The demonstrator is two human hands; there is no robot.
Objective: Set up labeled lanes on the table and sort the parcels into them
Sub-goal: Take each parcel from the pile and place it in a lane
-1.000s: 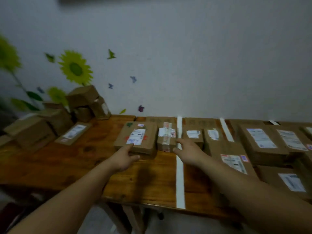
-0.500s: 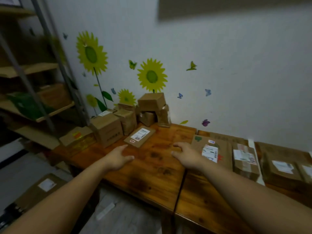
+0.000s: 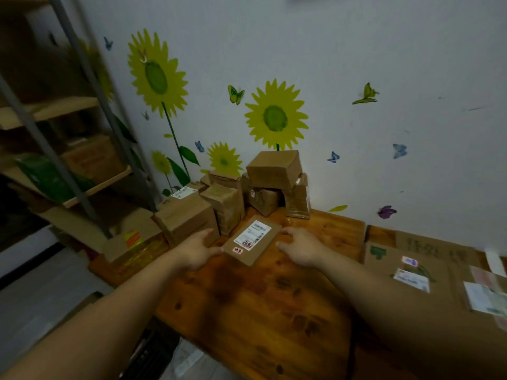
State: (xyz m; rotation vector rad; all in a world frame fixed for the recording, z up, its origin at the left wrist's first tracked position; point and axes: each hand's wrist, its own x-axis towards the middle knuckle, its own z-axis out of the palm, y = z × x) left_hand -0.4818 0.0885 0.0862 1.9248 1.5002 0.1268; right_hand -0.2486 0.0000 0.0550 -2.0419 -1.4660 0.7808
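Observation:
A flat brown parcel with a white shipping label lies on the wooden table near its far left end. My left hand is at the parcel's left edge, thumb touching its near corner. My right hand hovers just right of the parcel with fingers spread, a small gap between them. Neither hand grips it. Behind the parcel, a pile of unsorted cardboard boxes stands against the wall. Sorted parcels lie on the table at the right, blurred.
A metal shelf rack with boxes and a green bag stands left of the table. A box with orange tape sits at the table's left end. The wall behind carries sunflower and butterfly stickers. The floor lies below the table's front edge.
The view has swung left from the sorted lanes to the unsorted pile. Both hands left the sorted parcels and moved to either side of the flat labelled parcel.

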